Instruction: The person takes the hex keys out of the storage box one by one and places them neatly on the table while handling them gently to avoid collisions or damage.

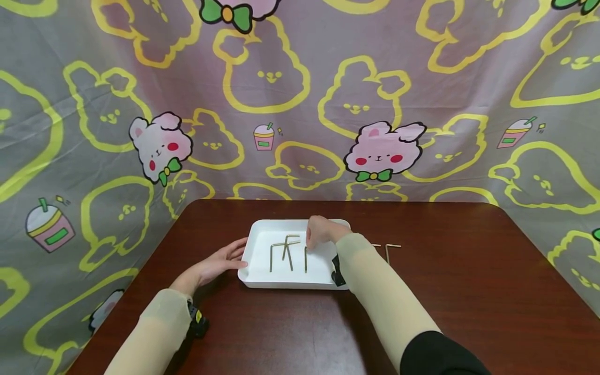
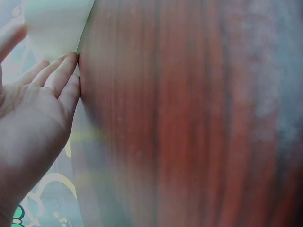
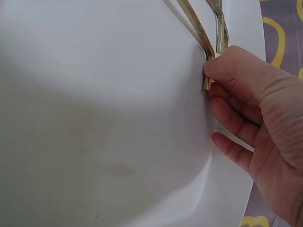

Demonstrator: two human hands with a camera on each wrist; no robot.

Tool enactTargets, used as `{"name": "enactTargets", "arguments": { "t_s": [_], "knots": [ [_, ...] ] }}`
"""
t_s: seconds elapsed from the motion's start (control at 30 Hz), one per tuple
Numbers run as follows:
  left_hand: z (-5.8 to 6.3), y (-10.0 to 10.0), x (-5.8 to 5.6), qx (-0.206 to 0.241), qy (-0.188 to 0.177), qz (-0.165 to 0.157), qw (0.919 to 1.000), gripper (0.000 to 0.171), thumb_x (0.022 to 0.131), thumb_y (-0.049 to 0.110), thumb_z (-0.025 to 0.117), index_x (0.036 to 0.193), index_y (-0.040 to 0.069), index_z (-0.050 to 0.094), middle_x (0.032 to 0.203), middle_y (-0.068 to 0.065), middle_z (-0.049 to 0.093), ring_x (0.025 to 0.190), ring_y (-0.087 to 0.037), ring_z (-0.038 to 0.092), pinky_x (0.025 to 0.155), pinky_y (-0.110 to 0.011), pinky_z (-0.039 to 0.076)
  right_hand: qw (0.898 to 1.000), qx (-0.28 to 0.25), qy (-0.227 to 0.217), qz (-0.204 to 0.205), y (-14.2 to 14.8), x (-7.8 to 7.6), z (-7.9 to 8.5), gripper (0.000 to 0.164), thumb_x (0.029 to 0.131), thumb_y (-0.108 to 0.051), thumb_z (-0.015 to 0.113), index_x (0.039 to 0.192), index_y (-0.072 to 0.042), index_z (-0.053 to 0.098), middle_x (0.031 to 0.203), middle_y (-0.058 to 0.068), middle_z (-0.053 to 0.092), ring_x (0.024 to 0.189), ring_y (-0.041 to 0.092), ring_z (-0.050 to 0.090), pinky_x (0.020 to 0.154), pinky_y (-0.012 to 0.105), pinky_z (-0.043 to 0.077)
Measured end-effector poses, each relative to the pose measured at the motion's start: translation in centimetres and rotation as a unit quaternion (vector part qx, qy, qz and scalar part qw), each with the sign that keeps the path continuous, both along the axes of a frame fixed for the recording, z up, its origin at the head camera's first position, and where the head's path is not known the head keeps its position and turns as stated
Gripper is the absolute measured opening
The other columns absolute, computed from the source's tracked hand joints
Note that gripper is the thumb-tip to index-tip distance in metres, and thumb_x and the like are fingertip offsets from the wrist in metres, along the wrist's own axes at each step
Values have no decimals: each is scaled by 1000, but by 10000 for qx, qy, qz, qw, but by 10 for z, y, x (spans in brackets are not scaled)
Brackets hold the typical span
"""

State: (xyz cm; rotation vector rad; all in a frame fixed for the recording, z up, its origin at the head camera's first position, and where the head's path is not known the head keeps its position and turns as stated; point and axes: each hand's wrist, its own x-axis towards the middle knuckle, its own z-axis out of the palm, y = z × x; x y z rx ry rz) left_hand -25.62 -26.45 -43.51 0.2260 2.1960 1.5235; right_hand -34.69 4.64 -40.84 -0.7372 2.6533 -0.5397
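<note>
A white tray [image 1: 323, 285] lies on the table with several brass-coloured hex keys in it. Inside it, my right hand [image 1: 322, 230] pinches the short arm of one hex key [image 1: 305, 260] between thumb and fingers; its long arm points toward me. The right wrist view gives a close look at this hex key [image 3: 196, 28] at the thumb tip, with another hex key [image 3: 219, 19] just beyond. My left hand [image 1: 220, 261] touches the tray's left edge with fairly straight fingers. In the left wrist view, its fingertips [image 2: 71, 61] meet the tray side [image 2: 57, 28].
Two more hex keys lie on the brown table [image 1: 450, 291] to the tray's right, one [image 1: 387, 253] in plain sight, the other partly hidden behind my right sleeve. A patterned curtain [image 1: 290, 172] hangs behind and beside the table.
</note>
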Motion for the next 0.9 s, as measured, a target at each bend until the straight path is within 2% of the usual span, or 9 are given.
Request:
{"name": "enactTargets", "arguments": {
  "t_s": [0.27,0.5,0.7,0.9],
  "knots": [
    [1,1,0,73,2,-3,10000,81,93,14,65,155,4,13,157,-23,19,144,-36,18,112,-55,17,9991,-419,-27,44,0,-2,-1,21,74,-7,78,58,-11,65,52,-7,47,52,9,39,49,23,34],
    [-1,0,0,12,-12,95,10000,82,92,15,66,155,5,14,157,-21,20,144,-35,19,112,-55,17,9943,-1017,-35,305,-5,-2,9,15,77,-5,75,64,-9,70,54,-7,50,54,8,40,51,22,33],
    [-1,0,0,-45,44,58,10000,82,93,16,66,155,4,14,157,-22,20,144,-36,18,112,-56,16,9924,-1187,-207,261,-9,1,21,12,79,-7,77,68,-9,72,58,-6,55,57,9,43,54,23,35],
    [1,1,1,-70,58,13,10000,82,93,16,65,155,4,13,157,-23,19,144,-37,18,112,-57,16,9908,-1296,-241,306,-9,4,28,14,80,-6,75,67,-10,71,56,-6,52,56,9,40,54,23,34]
  ]
}}
